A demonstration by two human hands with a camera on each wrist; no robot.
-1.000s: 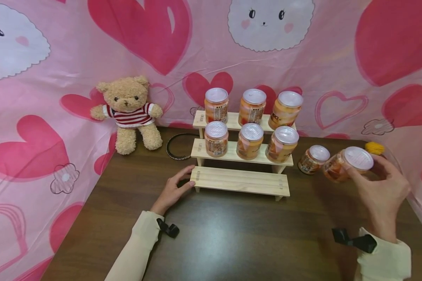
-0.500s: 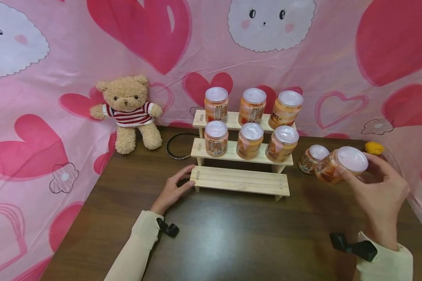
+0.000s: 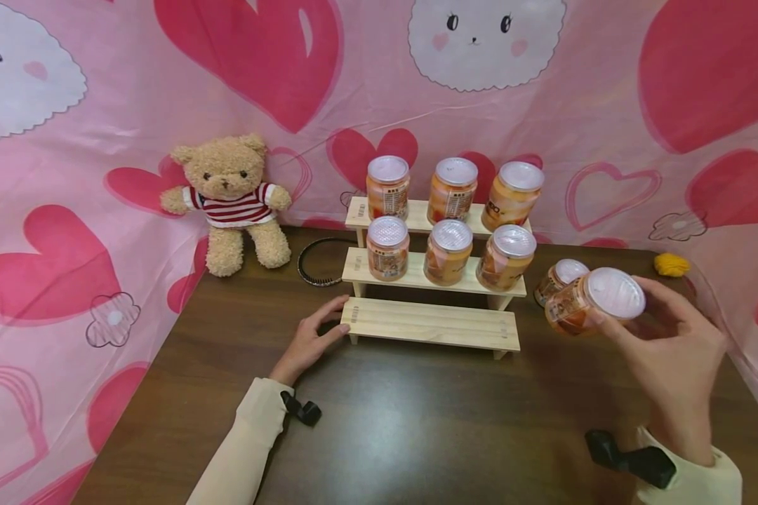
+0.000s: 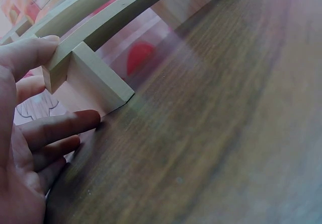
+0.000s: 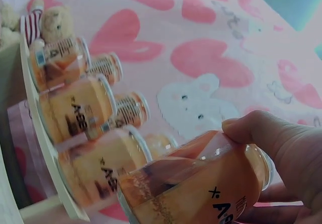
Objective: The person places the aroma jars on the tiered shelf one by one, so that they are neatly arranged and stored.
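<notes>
My right hand [image 3: 679, 344] grips a plastic jar [image 3: 570, 303] with a clear lid and an orange-brown label, tilted in the air right of the wooden tiered stand [image 3: 429, 324]. In the right wrist view the thumb lies along the held jar [image 5: 186, 183] near its lid end. My left hand [image 3: 309, 344] holds the left end of the stand's lowest board, which is bare. The left wrist view has the thumb over the board's corner [image 4: 53, 65] and a finger behind it, the other fingers extended below. Three jars [image 3: 450, 252] stand on the middle tier, three jars [image 3: 453, 193] on the top tier.
Another jar [image 3: 548, 284] stands on the dark table [image 3: 379, 428], partly hidden behind the held one. A teddy bear [image 3: 227, 203] sits at the back left beside a black headband [image 3: 309, 270]. A yellow bundle [image 3: 672, 264] lies back right, before a pink heart-print cloth [image 3: 480, 119].
My right hand has carried the jar leftward, toward the stand, so it now overlaps the jar on the table. The left hand has stayed at the stand's lowest board.
</notes>
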